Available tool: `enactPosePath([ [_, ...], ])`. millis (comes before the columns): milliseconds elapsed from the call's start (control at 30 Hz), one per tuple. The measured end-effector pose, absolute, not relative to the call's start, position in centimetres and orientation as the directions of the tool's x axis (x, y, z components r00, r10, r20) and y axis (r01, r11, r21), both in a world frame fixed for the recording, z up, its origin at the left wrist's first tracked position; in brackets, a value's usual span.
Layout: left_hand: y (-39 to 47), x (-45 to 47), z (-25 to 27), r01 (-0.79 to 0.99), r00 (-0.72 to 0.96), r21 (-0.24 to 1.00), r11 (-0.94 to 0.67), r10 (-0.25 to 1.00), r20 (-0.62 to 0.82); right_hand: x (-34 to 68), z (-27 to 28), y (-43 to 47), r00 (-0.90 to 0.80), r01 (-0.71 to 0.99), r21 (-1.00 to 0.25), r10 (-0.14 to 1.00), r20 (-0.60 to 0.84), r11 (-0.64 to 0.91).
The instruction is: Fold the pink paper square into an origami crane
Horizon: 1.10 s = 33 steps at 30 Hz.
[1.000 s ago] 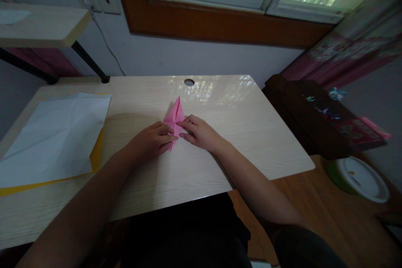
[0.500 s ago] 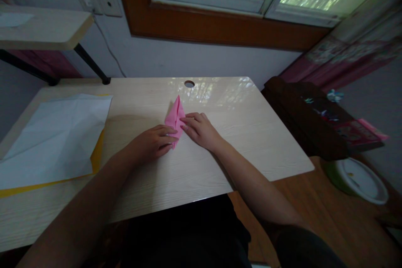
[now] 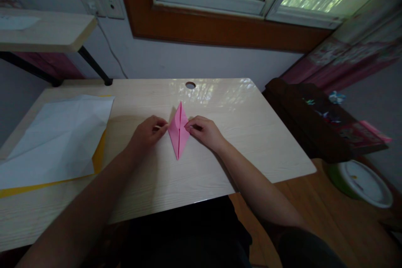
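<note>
Two hands on the pink paper (image 3: 183,139): your left hand (image 3: 147,132) pinches its left corner, your right hand (image 3: 205,132) its right, fingers narrow on both. Paper lies mid-bench (image 3: 241,134), one tip toward you. Done: folded to a slim diamond, centre seam running lengthwise. Left: can't tell how many folds. White sheet (image 3: 63,134) lies apart, unheld.

pink paper (image 3: 176,137): right corner under right grip (image 3: 205,133) | yellow sheet (image 3: 99,155): mostly hidden | window (image 3: 251,4): top cut off
</note>
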<state>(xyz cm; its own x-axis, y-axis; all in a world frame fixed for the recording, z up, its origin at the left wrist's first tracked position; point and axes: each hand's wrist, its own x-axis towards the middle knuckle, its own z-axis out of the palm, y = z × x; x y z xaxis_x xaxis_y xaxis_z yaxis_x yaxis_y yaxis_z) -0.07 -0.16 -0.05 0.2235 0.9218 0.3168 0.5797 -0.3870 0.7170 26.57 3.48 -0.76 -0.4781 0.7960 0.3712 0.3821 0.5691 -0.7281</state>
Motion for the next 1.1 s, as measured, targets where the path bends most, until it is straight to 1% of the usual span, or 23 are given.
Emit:
enactPosePath([
  [33,0.1,-0.2,-0.4,0.624,0.186,0.686,-0.374,0.924,0.335,26.5,-0.8,3.4,-0.475,0.374,-0.73,0.794,0.38,0.573],
  [67,0.3,-0.3,-0.7,0.677,0.205,0.627,-0.386,0.917,0.343,26.5,-0.7,3.4,-0.47,0.367,-0.73,0.792,0.39,0.577],
  [133,0.5,-0.4,-1.2,0.755,0.311,0.464,-0.463,0.876,0.368,26.4,-0.7,3.3,-0.466,0.35,-0.731,0.786,0.406,0.586],
  [200,0.5,-0.3,-1.4,0.789,0.403,0.325,-0.522,0.838,0.368,26.3,-0.6,3.2,-0.475,0.333,-0.736,0.779,0.41,0.59],
  [233,0.4,-0.2,-1.4,0.8,0.426,0.279,-0.532,0.829,0.362,26.2,-0.6,3.2,-0.482,0.326,-0.738,0.776,0.407,0.59],
  [300,0.3,-0.1,-1.4,0.818,0.435,0.233,-0.527,0.83,0.351,26.1,-0.7,3.2,-0.491,0.327,-0.74,0.775,0.399,0.588],
  [400,0.3,0.0,-1.6,0.825,0.422,0.235,-0.514,0.836,0.35,26.0,-1.0,3.3,-0.457,0.39,-0.712,0.794,0.401,0.584],
  [500,0.3,-0.1,-1.8,0.826,0.424,0.232,-0.513,0.838,0.344,25.9,-1.3,3.6,-0.403,0.507,-0.646,0.819,0.408,0.571],
  [567,0.2,0.0,-1.9,0.83,0.429,0.219,-0.513,0.838,0.336,25.9,-1.3,3.6,-0.401,0.565,-0.61,0.831,0.385,0.555],
  [633,0.1,0.2,-1.9,0.83,0.431,0.215,-0.514,0.838,0.335,25.8,-1.1,3.5,-0.419,0.587,-0.6,0.838,0.349,0.543],
  [833,-0.2,0.6,-1.4,0.801,0.451,0.253,-0.543,0.825,0.341,25.9,-0.3,3.3,-0.39,0.57,-0.68,0.88,0.27,0.461],
  [967,-0.2,0.6,-1.4,0.78,0.453,0.283,-0.558,0.816,0.359,25.9,-0.3,3.5,-0.432,0.522,-0.699,0.858,0.278,0.489],
  [1100,0.0,0.5,-1.9,0.739,0.449,0.351,-0.575,0.809,0.379,25.9,-0.4,3.7,-0.462,0.494,-0.7,0.838,0.29,0.515],
])
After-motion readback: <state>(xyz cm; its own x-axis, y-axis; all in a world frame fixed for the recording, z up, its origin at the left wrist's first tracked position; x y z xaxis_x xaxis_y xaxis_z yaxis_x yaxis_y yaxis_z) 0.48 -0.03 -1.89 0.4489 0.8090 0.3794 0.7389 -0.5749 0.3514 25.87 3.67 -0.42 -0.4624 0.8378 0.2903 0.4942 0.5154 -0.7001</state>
